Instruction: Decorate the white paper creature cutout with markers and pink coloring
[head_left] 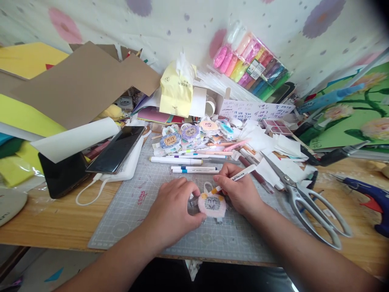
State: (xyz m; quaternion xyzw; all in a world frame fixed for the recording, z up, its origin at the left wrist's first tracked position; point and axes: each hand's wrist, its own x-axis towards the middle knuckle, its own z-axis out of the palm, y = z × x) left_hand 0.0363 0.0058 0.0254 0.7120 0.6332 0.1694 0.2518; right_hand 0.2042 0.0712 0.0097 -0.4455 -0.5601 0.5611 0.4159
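Near the front of the grey cutting mat (121, 227) lies a small pale pink paper piece (212, 205) with a grey face-like middle, orange spots and a loop on top. My left hand (174, 205) pinches its left edge between thumb and fingers. Held in my right hand (235, 186) is a white marker (243, 173), its orange tip end at the upper part of the paper piece. Whether the tip touches the paper is hard to tell. Behind my hands lie several markers (176, 161) and a pile of similar decorated paper pieces (190, 132).
Large scissors (306, 198) lie right of my right hand, with a blue glue gun (364, 194) beyond. Two phones (117, 149) (62, 172) and a white cable (91, 201) sit at the left. Behind stand a yellow tissue pack (176, 91) and colourful clay packs (252, 61).
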